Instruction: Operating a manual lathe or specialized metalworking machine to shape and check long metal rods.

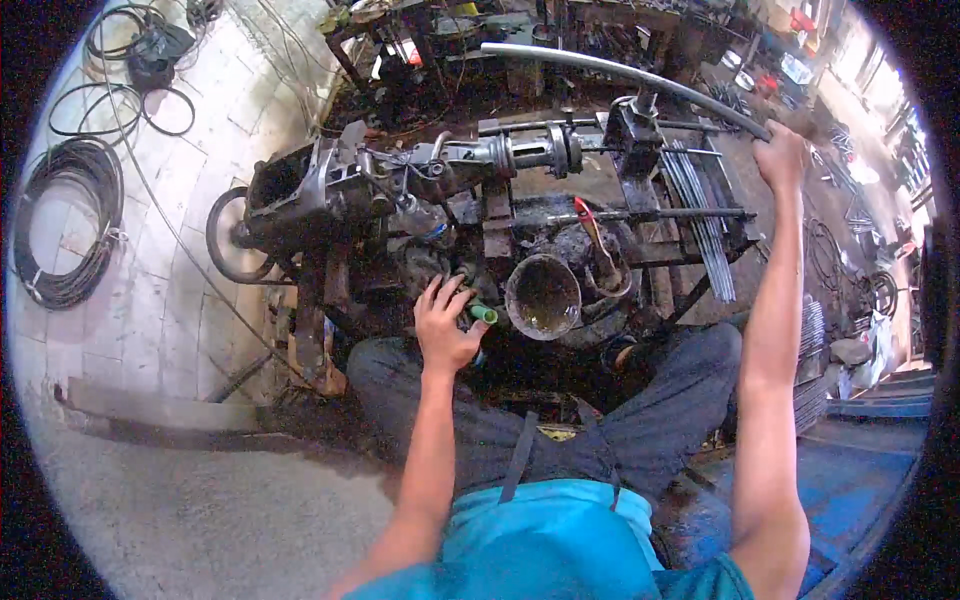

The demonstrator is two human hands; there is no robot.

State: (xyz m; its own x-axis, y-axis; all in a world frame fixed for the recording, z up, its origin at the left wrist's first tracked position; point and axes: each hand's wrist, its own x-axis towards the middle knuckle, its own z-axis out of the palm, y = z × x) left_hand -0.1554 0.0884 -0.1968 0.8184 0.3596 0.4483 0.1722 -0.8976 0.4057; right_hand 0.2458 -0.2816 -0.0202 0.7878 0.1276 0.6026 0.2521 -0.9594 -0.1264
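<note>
My right hand [782,158] is closed around the near right end of a long metal bar [620,68]. The bar curves away to the upper left, passing above an upright block [633,130] on a greasy metal machine [520,155]. In front of the machine, my left hand [445,325] has its fingers spread over a dark, dirty part. Its thumb is beside the open end of a short green tube [485,315]; whether they touch, I cannot tell. A grimy round bowl [543,297] sits just right of it, with a red-handled tool [590,225] behind.
Thin metal rods [700,215] lie in a bundle across the machine's right side. A wheel [238,235] stands at its left end. Coiled black cable [70,220] lies on the tiled floor. A clear plastic bottle [422,218] rests among the machine parts.
</note>
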